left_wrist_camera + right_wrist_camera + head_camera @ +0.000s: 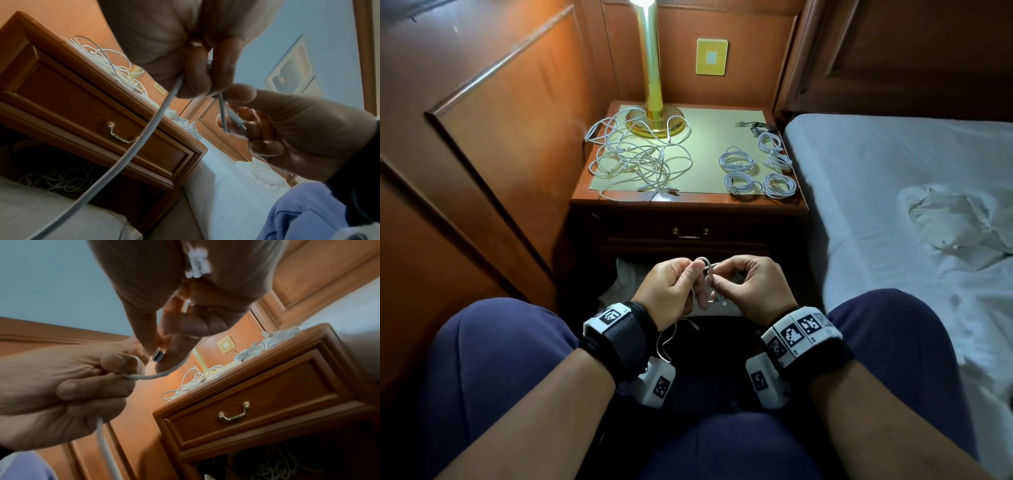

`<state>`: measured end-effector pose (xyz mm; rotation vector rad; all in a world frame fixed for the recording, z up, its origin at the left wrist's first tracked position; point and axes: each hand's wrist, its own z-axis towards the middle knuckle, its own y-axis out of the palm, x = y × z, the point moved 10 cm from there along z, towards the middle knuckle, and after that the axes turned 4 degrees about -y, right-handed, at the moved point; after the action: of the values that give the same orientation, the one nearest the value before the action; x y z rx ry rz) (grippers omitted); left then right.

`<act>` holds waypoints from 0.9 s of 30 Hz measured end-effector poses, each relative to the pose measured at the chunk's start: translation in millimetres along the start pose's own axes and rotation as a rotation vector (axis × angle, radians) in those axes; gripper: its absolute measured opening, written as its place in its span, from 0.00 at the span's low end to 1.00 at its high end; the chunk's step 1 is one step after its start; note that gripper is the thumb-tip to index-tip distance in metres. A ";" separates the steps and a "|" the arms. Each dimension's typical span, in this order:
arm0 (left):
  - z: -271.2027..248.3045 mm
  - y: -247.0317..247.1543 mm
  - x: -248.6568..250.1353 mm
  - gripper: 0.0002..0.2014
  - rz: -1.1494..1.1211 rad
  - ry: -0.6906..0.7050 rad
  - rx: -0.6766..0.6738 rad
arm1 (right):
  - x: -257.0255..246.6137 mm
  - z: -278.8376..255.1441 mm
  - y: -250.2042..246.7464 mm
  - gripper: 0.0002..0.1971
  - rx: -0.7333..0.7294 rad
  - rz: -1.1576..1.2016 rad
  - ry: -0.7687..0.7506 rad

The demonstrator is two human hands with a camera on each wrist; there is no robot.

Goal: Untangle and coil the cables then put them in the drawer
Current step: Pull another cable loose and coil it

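Above my lap, both hands hold one white cable (704, 264). My left hand (690, 275) grips a small loop of it, and the slack (144, 138) hangs down past my wrist. My right hand (719, 281) pinches the cable close to its plug end (157, 355), a few centimetres from the left hand. A tangled heap of white cables (637, 161) lies on the left of the nightstand top (702, 137). Several coiled white cables (753, 168) sit on its right side. The drawer (690, 234) below, with a brass handle, is closed.
A brass lamp (650, 68) stands at the back of the nightstand, with cable strands around its base. A dark cable (755, 127) lies at the back right. The bed (911, 205) runs along the right. Wood panelling closes off the left. More cables lie in the open shelf (287, 464) under the drawer.
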<state>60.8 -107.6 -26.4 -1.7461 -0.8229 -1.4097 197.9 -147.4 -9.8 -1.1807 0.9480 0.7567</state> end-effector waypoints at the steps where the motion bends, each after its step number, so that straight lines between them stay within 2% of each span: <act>1: 0.3 -0.2 -0.3 0.18 0.003 -0.003 0.004 | 2.9 0.7 -0.4 0.05 0.020 -0.018 0.022; 6: -3.3 6.8 1.0 0.12 0.095 0.016 -0.037 | 16.8 1.2 -8.8 0.19 0.112 -0.177 0.172; 9: -3.2 10.2 0.7 0.08 0.074 0.033 -0.070 | 34.8 0.8 -18.6 0.20 0.224 0.018 0.281; 11: -3.0 10.5 2.9 0.06 0.080 0.056 -0.062 | 42.8 1.2 -29.3 0.17 0.296 0.021 0.317; 14: -2.4 0.8 5.5 0.07 0.084 0.068 0.020 | 43.9 2.9 -19.6 0.11 0.203 0.110 0.330; 17: -2.1 -13.2 4.6 0.09 0.049 0.060 0.095 | 37.1 2.4 -5.2 0.13 0.070 0.208 0.308; 19: -2.5 -19.8 4.2 0.09 0.027 0.069 0.132 | 32.4 3.0 -0.9 0.16 0.022 0.266 0.288; 21: -2.2 -23.9 2.9 0.10 -0.014 0.071 0.163 | 27.6 3.9 1.7 0.15 -0.019 0.286 0.269; 24: -0.1 -29.7 -1.5 0.10 -0.098 0.055 0.212 | 25.6 4.3 1.9 0.08 -0.019 0.249 0.243; 27: 0.7 -35.8 -1.4 0.09 -0.106 0.058 0.256 | 22.9 4.7 -3.0 0.09 0.022 0.171 0.194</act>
<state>31.0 -88.2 -22.6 -1.4805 -1.0283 -1.3504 211.2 -143.4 -28.8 -1.1785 1.2276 0.7748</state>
